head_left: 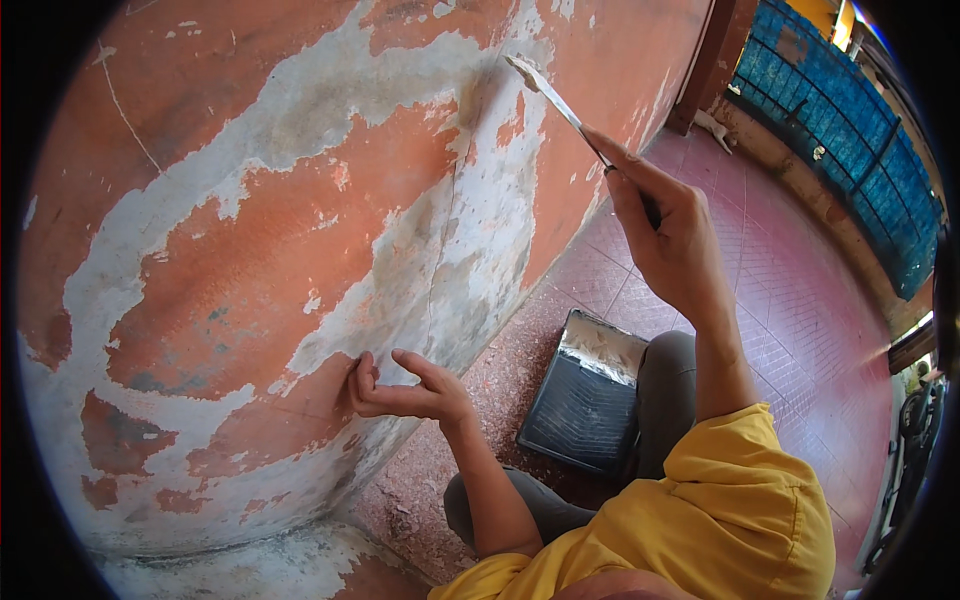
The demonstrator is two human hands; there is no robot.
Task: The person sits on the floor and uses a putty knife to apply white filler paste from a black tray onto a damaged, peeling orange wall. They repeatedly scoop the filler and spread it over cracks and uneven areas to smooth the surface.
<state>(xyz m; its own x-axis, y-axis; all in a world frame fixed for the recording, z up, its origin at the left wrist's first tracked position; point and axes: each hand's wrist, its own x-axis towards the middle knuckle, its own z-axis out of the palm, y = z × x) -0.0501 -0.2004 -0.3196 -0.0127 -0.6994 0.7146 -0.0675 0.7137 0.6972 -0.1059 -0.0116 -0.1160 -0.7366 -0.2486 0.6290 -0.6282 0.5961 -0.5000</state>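
Observation:
My right hand (670,225) is closed round the dark handle of a putty knife (560,105), the index finger laid along its metal blade. Whitish material sits at the blade's tip, which is at the wall (270,270) near a patch of bare grey plaster; whether it touches cannot be told. The wall's orange paint has come off in wide, ragged areas, and a thin crack runs down from near the blade. Lower down, my left hand (415,390) is empty, thumb and forefinger apart and the other fingers bent, its fingertips at the wall's surface.
A black paint tray (575,420) with whitish paste at its far end lies beside my bent legs. Paint flakes (400,510) litter the reddish floor along the wall's foot. A blue-covered fence (840,130) on a low ledge stands at the right.

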